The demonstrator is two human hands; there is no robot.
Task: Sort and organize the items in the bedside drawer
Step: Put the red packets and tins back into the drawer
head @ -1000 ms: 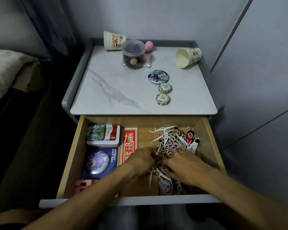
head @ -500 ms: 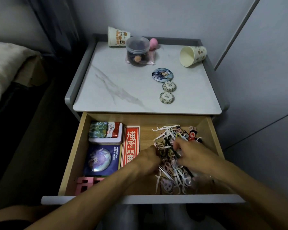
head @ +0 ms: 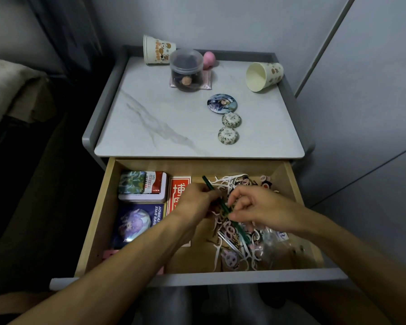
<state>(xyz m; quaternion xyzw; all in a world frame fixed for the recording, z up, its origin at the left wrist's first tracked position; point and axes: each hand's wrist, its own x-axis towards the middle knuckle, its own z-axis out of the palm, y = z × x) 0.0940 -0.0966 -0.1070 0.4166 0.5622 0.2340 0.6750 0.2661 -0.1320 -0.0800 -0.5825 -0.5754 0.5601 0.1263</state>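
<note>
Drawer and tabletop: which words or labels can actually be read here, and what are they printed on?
"HONKAI STAR RAI": on the blue box in the drawer; the left forearm hides the rest.
Red box: large white Chinese characters, half under the left hand; not readable.
Packet on the tin, paper cups, small round tins: print too blurred.

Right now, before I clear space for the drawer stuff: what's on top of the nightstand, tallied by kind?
Paper cups: 2
Clear lidded jar: 1
Pink pad under the jar: 1
Pink egg-shaped sponge: 1
Round badges: 3
Total: 8
</note>
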